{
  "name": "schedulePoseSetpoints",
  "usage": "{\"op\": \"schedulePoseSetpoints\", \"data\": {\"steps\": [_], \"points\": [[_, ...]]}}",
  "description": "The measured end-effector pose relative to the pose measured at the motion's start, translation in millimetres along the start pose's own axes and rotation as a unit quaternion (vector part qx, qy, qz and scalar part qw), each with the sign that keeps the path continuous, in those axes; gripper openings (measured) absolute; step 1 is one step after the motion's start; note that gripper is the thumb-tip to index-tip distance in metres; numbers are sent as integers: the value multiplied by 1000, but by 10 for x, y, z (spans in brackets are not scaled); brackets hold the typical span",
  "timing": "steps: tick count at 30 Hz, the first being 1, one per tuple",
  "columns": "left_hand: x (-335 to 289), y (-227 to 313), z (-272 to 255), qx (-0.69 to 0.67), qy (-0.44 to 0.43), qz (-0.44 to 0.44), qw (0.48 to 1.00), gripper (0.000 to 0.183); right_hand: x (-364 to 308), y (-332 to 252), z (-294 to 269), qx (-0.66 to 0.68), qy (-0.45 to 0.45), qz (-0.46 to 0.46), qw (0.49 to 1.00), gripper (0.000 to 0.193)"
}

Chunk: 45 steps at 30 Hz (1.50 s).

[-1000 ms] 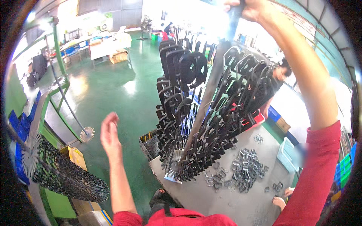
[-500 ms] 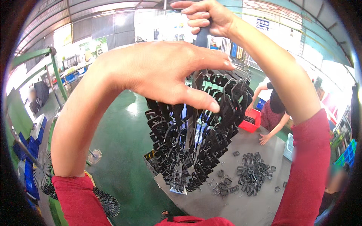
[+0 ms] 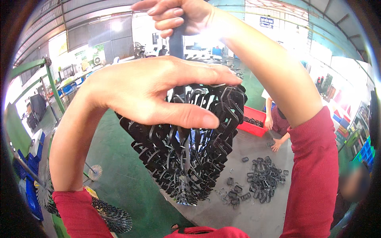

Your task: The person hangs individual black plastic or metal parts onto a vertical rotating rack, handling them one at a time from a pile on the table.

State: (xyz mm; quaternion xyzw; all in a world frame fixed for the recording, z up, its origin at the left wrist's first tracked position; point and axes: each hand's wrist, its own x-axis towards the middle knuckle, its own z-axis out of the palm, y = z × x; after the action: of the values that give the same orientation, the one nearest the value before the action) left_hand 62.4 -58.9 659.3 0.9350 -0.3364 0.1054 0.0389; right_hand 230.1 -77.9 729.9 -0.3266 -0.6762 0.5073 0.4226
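Observation:
High up, my right hand (image 3: 182,18) has its fingers curled around a dark flat bar (image 3: 176,44), the index finger sticking out to the side. From that bar hangs a tall rack densely hung with black buckle-like parts (image 3: 222,139), in tiers down to the table edge. My left hand (image 3: 170,89) lies palm down across the top tiers, fingers stretched out and thumb apart. Its fingertips are at the upper parts; whether the palm touches them is hidden. A heap of loose black rectangular buckles (image 3: 264,180) lies on the grey table (image 3: 238,218) to the right.
Across the table another person's hand (image 3: 276,144) reaches in beside a red crate (image 3: 252,115) of black parts. A second loaded rack (image 3: 115,216) is at lower left, near round brush-like discs (image 3: 95,172). Blue bins (image 3: 29,190) stand far left; green floor (image 3: 119,146) lies between.
The hanging rack and both my hands have shifted left in view, and the rack has turned, showing another side. The other person's hands have moved slightly by the red crate.

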Motion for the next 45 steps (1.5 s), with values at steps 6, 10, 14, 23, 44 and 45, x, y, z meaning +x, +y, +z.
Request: {"op": "schedulePoseSetpoints", "data": {"steps": [6, 10, 14, 23, 44, 45], "points": [[-72, 97, 24, 45, 7, -52, 998, 67, 97, 5, 59, 0, -56, -4, 998, 32], [-63, 128, 14, 24, 22, -59, 998, 64, 92, -1, 50, 4, -66, -13, 998, 30], [-29, -3, 67, 50, 58, -41, 996, 60, -30, 27, 27, -166, 102, -28, 980, 29], [98, -84, 82, 96, 81, -45, 991, 57, -1625, 579, 915, -568, 521, -309, 558, 22], [293, -121, 71, 82, 87, -29, 992, 49, -1326, 1449, 1276, -606, 669, -122, 412, 16], [281, -131, 69, 80, 86, -30, 993, 49, -1311, 1457, 1263, -601, 672, -128, 412, 14]]}}
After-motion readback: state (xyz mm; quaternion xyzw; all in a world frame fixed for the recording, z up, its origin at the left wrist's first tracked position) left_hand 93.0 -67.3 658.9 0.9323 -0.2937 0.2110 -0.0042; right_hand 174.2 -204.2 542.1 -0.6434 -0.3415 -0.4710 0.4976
